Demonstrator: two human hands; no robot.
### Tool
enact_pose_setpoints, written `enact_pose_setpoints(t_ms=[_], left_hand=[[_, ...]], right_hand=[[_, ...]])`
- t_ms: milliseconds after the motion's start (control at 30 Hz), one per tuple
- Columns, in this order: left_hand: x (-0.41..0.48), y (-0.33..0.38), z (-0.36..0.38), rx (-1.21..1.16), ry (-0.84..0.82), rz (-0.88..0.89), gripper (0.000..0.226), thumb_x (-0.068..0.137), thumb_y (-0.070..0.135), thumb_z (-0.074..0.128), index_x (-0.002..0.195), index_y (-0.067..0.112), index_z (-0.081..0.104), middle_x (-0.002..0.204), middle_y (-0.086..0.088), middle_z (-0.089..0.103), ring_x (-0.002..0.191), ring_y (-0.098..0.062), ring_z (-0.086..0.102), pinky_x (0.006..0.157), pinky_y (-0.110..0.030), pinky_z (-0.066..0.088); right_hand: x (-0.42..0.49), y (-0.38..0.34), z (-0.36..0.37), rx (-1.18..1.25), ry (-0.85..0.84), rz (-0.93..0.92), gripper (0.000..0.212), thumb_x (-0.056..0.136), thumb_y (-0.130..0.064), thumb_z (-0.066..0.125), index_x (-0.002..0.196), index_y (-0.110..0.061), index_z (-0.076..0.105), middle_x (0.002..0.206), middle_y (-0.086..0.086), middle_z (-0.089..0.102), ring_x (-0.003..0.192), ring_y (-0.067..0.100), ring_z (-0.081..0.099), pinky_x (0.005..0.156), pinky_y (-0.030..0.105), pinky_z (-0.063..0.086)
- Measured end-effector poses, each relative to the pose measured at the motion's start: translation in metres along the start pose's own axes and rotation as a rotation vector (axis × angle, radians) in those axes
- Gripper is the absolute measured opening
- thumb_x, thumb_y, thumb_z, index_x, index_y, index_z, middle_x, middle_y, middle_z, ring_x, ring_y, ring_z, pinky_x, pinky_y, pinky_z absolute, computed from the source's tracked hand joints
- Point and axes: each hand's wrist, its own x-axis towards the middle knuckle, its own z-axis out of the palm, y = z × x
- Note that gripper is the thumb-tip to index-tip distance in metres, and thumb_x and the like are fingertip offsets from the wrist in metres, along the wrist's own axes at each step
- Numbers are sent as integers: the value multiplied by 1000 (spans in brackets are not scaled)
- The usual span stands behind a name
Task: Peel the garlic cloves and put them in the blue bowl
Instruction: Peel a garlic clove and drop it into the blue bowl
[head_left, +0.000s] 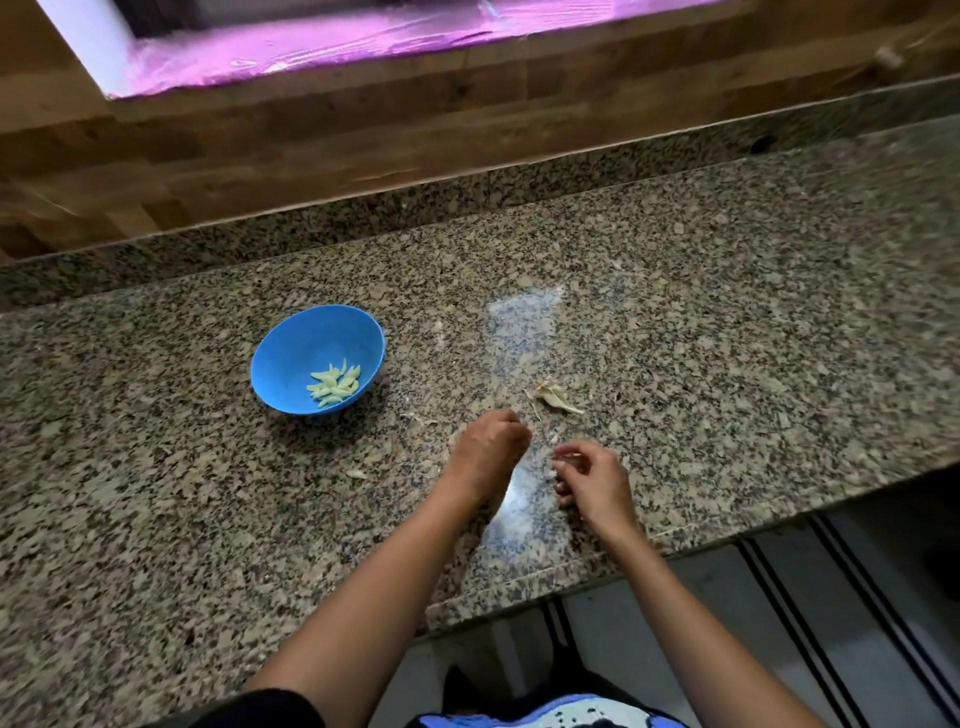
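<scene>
A blue bowl (291, 358) stands on the granite counter and holds several peeled pale garlic cloves (335, 384). My left hand (488, 447) hovers over the counter right of the bowl with its fingers curled under; what they hold is hidden. My right hand (592, 480) is close beside it, fingertips pinching a small pale garlic clove (563, 460). A heap of dry garlic skins (553, 396) lies just beyond both hands. One loose clove (356, 474) rests on the counter left of my left forearm.
The granite counter (727, 332) runs wide to both sides, with a raised granite ledge and a wooden wall behind it. Its front edge (519, 603) cuts diagonally under my forearms. Small skin scraps (415, 417) lie between the bowl and my left hand.
</scene>
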Motion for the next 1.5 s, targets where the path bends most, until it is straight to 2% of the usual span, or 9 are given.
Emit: enact_pose_setpoints(t_ms=[167,333,467,633,733,833,967,1100,1500], left_hand=[[-3,2,-4,-52,1,-85,17,93,15,53,90,4,66,83,-9,64,73,-24,62,66,-38,55],[-29,-18,-22,-332,35,-487,10,86,14,66,91,14,73,81,0,72,73,-11,68,71,-28,58],[-41,-31,-38,-501,-83,-685,2,81,9,72,79,8,73,72,-6,72,67,-19,69,66,-35,60],[-38,-23,-42,-79,-132,-598,8,89,14,62,84,9,66,80,-3,67,74,-14,63,68,-30,55],[-45,-10,-33,97,-125,-415,10,95,2,46,93,9,53,87,-5,58,70,-12,50,61,-21,45],[-52,-14,-31,-61,-71,-437,11,95,1,45,98,3,56,91,-9,62,73,-15,53,68,-22,48],[-54,-25,-41,-715,46,-647,5,85,4,66,87,3,70,78,-16,70,67,-22,64,71,-38,55],[-55,-20,-43,-944,88,-630,12,81,-1,67,92,0,69,86,-16,72,77,-24,71,73,-30,58],[-63,-23,-41,-402,53,-422,11,89,23,63,93,16,70,76,5,67,69,-9,63,57,-15,50]], right_hand=[[-1,-5,2,-80,-5,-23,16,89,-9,59,103,-14,65,88,3,67,71,16,64,64,33,57],[1,-15,14,-121,-67,-93,15,93,-15,53,103,-13,65,88,1,68,76,17,64,64,29,54],[1,-23,28,-462,-75,-273,21,94,-18,52,110,-17,65,105,-2,63,91,8,52,72,18,38],[4,-25,37,-606,-54,-341,25,95,-21,49,120,-17,52,107,-3,57,91,9,50,79,17,35],[3,-25,37,-690,-36,-368,18,96,-30,46,104,-15,53,88,-5,52,74,8,47,56,11,28],[-1,-25,39,-722,-61,-429,17,98,-21,43,107,-14,56,87,-5,56,70,9,51,53,13,36],[-6,-32,47,-572,-268,-572,38,91,-4,50,126,-19,53,115,-4,58,98,10,55,85,20,48],[0,-36,43,-331,-279,-464,20,88,-18,62,106,-21,69,94,-2,72,79,9,65,74,28,55],[10,-34,36,-128,-446,-294,11,79,-24,70,89,-28,70,90,-9,71,88,7,65,87,36,53]])
